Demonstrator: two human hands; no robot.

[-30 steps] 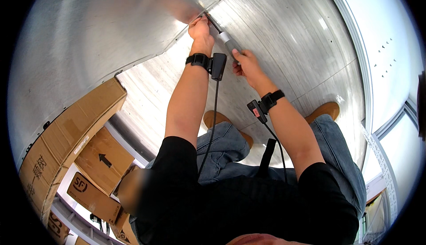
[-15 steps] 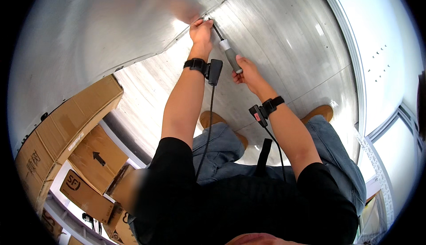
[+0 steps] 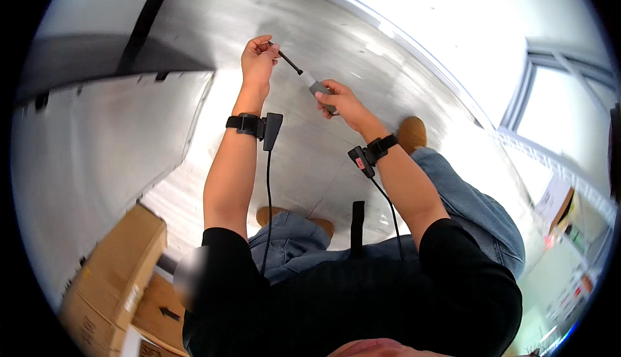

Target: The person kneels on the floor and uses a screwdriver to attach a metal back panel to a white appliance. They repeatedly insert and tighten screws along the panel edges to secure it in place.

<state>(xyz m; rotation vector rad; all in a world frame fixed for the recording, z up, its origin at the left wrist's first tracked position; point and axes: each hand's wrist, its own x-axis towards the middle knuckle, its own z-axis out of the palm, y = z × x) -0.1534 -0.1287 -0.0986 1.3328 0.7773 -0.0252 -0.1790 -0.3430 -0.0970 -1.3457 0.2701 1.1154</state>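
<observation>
- The screwdriver [image 3: 299,72] is held right of the metal panel [image 3: 116,156], apart from it; its long axis slants, tip forward-left, handle back-right.
- Right hand [image 3: 344,106], farther from the panel: fingers wrapped around the handle.
- Left hand [image 3: 259,66], nearer the panel: fingertips pinched narrowly at the tip end.

Screwdriver [image 3: 300,72] over the floor [image 3: 317,156], panel [image 3: 97,156] to its left, cardboard boxes [image 3: 119,253] at the near left
</observation>
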